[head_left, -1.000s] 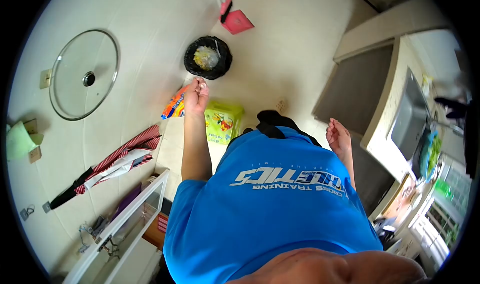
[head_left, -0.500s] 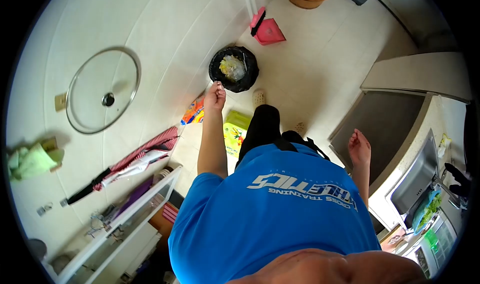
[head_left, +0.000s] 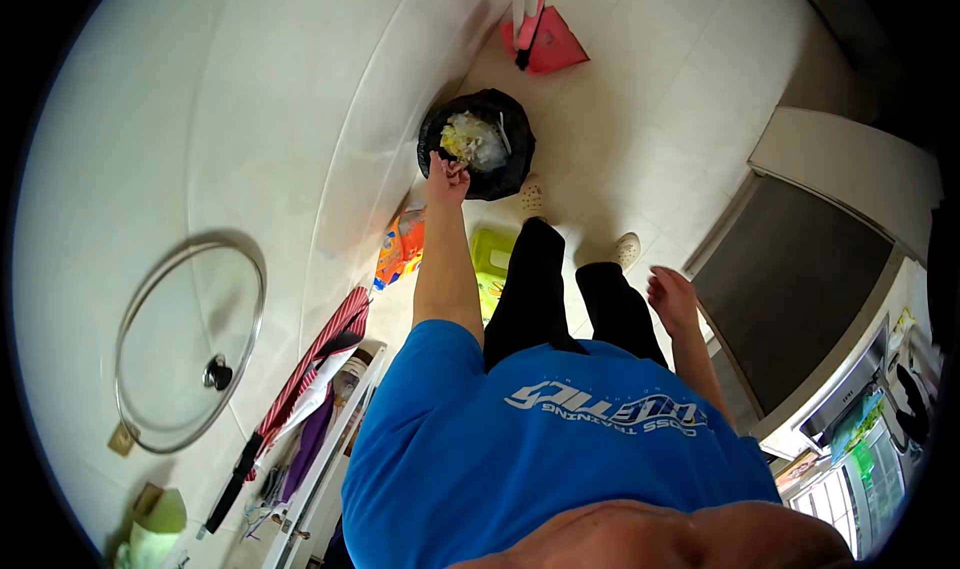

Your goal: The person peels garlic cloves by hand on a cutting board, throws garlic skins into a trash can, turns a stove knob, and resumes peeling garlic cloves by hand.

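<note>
Left hand [head_left: 449, 183] is hanging curled, hold indeterminable; black-lined trash bin [head_left: 519, 147] is sitting just ahead, warranting rim clearance.

This looks like a home kitchen: a glass pot lid [head_left: 190, 349] hangs on the pale wall [head_left: 280, 89], a metal sink [head_left: 848, 384] shows at right, and a bag-lined bin [head_left: 520, 149] stands on the tiled floor [head_left: 670, 99].

Upside down across the shirt [head_left: 560, 479] comes "CROSS TRAINING", and there's a big "ATHLETICS", its first letters crumpled! Print on the bag [head_left: 402, 241] blurs.
</note>
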Tool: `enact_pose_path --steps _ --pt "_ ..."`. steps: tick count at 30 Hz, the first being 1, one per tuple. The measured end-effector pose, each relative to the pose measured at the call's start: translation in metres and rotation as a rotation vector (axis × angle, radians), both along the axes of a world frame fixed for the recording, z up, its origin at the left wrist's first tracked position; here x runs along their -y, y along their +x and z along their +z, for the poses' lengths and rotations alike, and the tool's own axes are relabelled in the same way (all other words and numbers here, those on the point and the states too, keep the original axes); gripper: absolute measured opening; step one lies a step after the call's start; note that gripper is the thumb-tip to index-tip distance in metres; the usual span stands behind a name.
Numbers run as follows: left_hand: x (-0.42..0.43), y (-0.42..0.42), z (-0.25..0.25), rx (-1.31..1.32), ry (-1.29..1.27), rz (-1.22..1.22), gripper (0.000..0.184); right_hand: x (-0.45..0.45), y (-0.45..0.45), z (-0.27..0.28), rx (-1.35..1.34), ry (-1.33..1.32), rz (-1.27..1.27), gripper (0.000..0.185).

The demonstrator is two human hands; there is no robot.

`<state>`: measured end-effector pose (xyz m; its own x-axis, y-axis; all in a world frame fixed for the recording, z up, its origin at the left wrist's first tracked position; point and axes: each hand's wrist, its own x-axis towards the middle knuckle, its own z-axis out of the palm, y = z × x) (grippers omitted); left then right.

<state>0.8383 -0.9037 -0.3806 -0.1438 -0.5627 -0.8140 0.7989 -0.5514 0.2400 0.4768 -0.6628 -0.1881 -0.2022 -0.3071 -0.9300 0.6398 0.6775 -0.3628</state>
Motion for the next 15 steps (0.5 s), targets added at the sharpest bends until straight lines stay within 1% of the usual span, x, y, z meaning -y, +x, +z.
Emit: enact_pose_path --steps 1,2,3,4,6,8,10,12,13,14,15 --pt "0.002 0.009 -0.022 0.000 0.010 0.000 0.031 0.023 0.015 -0.007 0.023 -0.030 0.031 0.016" --pt "0.003 0.018 -0.044 0.021 0.050 -0.031 0.035 0.041 0.026 -0.024 0.034 -0.085 0.126 0.015" --pt "0.003 0.025 -0.059 0.041 0.091 -0.061 0.040 0.052 0.036 -0.055 0.084 -0.201 0.217 0.016" --pt "0.007 0.019 -0.049 0.041 0.099 -0.057 0.040 0.075 0.050 -0.062 0.070 -0.163 0.257 0.016" --pt "0.015 -0.007 -0.009 0.250 0.312 -0.004 0.034 0.123 0.083 -0.071 0.019 -0.191 0.360 0.017" --pt "0.013 -0.007 -0.011 0.276 0.302 -0.029 0.035 0.152 0.120 -0.110 0.054 -0.323 0.484 0.023" --pt "0.012 -0.004 -0.014 0.287 0.267 -0.098 0.052 0.181 0.169 -0.138 -0.279 -0.771 0.734 0.033" --pt "0.007 0.000 -0.024 0.266 0.243 -0.091 0.053 0.208 0.213 -0.133 -0.153 -0.839 0.861 0.037" --pt "0.004 0.000 -0.020 0.243 0.215 -0.089 0.053 0.217 0.228 -0.123 -0.179 -0.785 1.055 0.039" --pt "-0.002 -0.001 -0.015 0.183 0.152 -0.052 0.052 0.214 0.254 -0.139 -0.269 -0.994 0.879 0.041" --pt "0.002 0.001 -0.010 0.188 0.158 -0.050 0.052 0.214 0.262 -0.150 -0.260 -0.992 0.878 0.041"
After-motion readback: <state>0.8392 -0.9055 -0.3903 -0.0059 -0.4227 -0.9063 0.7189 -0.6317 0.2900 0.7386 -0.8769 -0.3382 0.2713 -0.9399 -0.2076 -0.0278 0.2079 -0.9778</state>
